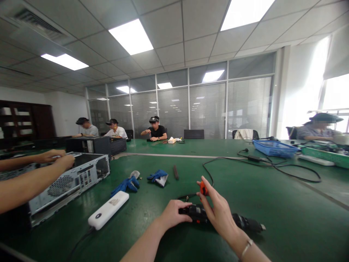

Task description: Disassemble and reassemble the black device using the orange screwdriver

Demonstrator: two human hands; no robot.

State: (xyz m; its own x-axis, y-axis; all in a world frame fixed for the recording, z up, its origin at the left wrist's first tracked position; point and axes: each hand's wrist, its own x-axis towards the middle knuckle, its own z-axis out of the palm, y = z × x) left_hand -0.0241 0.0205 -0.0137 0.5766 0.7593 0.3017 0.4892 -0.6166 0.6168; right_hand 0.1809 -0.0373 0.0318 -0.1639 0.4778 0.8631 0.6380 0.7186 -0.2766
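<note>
A black power tool (pixel 245 222) lies on the green table (pixel 272 203) right in front of me, its tip pointing right. My left hand (pixel 172 215) is closed on the tool's left end. My right hand (pixel 219 213) rests over the tool's middle, and its fingertips pinch a small orange part (pixel 203 189) held just above the tool. A thin bracelet sits on my right wrist. A black cable (pixel 188 197) runs away from under the hands.
A white power bank (pixel 108 210), blue gloves (pixel 125 184) and a short black rod (pixel 176 172) lie to the left. A co-worker's hands (pixel 58 158) reach into an open computer case (pixel 73 180). A blue basket (pixel 274 147) and cables (pixel 286 171) lie to the right. Several people sit at the far side.
</note>
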